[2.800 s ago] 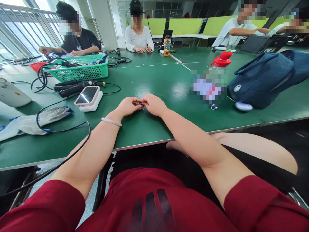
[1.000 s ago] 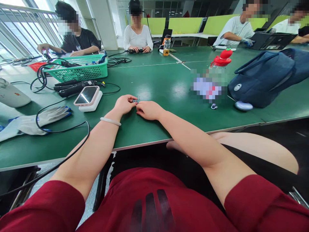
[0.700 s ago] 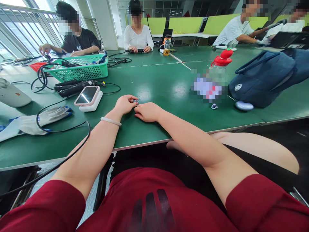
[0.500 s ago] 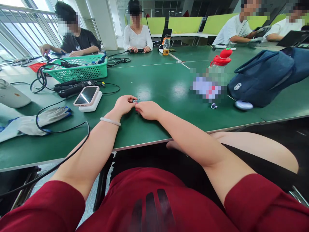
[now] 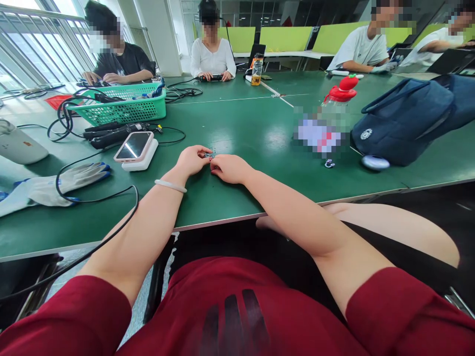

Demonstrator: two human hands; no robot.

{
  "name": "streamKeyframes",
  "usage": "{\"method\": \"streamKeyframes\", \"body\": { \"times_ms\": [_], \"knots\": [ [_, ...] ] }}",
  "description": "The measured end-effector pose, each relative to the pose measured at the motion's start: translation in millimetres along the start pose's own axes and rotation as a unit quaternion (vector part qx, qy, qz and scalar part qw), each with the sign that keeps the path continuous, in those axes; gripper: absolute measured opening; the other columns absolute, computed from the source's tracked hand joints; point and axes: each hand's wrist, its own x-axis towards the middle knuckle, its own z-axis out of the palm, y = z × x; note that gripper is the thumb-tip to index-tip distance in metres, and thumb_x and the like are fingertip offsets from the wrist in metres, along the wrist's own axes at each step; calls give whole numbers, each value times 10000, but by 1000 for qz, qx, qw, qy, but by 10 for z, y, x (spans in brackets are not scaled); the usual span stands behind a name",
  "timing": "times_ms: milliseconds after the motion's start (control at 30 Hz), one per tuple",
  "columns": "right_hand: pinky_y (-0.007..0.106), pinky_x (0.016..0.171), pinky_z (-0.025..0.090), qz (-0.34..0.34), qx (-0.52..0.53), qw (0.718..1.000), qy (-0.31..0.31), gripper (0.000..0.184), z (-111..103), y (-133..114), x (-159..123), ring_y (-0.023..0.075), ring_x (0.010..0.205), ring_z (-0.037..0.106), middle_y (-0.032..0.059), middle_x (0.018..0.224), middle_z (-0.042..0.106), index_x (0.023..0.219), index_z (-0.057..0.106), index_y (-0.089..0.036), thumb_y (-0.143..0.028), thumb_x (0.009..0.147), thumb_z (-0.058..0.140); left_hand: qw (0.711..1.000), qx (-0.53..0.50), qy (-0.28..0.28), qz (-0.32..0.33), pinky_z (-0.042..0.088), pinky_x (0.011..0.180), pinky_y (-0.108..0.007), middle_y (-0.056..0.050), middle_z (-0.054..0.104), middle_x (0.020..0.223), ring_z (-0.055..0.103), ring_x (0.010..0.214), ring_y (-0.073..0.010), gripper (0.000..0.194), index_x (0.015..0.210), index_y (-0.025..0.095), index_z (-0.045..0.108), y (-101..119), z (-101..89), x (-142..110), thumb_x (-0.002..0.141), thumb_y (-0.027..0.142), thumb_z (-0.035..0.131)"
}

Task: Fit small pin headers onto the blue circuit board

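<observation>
My left hand point(image 5: 193, 160) and my right hand point(image 5: 230, 168) meet low over the green table point(image 5: 237, 131), fingertips almost together. Between them is a small, silvery metal-looking piece point(image 5: 209, 155), mostly hidden by the fingers and too small to name. The left fingers pinch it from the left. On the other side, the right hand is curled closed with its fingertips at the piece; whether it grips the same piece I cannot tell. A pale bangle point(image 5: 170, 186) circles my left wrist.
Left of my hands lie a phone point(image 5: 133, 147) on a white box, work gloves point(image 5: 74, 183), black cables and a green basket point(image 5: 122, 106). To the right are a red-topped bottle point(image 5: 339, 91), a small ring-like item point(image 5: 329, 163) and a blue backpack point(image 5: 401, 118). Several people sit opposite.
My right fingertips have shifted slightly around the small piece; both hands otherwise stay in place. Across the table, the person at far left has moved their hands closer together.
</observation>
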Motion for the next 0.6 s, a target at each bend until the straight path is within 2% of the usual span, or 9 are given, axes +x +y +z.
{"method": "streamKeyframes", "body": {
  "times_ms": [133,267,400,600],
  "knots": [
    [288,708,378,59,18,997,46,159,-15,66,14,183,852,570,68,971,636,925,637,-170,-224,917,488,1000,-20,-8,-6,467,693,-301,-49,680,791,605,724,-180,341,955,175,719,2,8,6,622,250,716],
    [289,713,376,129,56,984,106,148,-39,142,23,180,841,550,69,941,632,896,634,-160,-215,906,496,994,-107,-22,-17,480,724,-321,-45,669,769,603,712,-168,342,924,154,708,59,26,-30,591,214,755],
    [288,722,379,140,95,977,133,128,-27,193,27,171,821,536,61,930,633,875,627,-160,-208,894,510,983,-180,-24,-26,491,761,-340,-40,655,749,604,725,-158,320,889,138,692,120,48,-72,586,191,779],
    [286,729,377,141,114,972,148,128,-12,202,26,160,796,525,49,922,632,845,623,-165,-211,892,513,977,-208,-24,-34,499,784,-346,-34,657,749,612,724,-147,297,870,136,675,130,58,-75,595,163,782]
  ]
}}
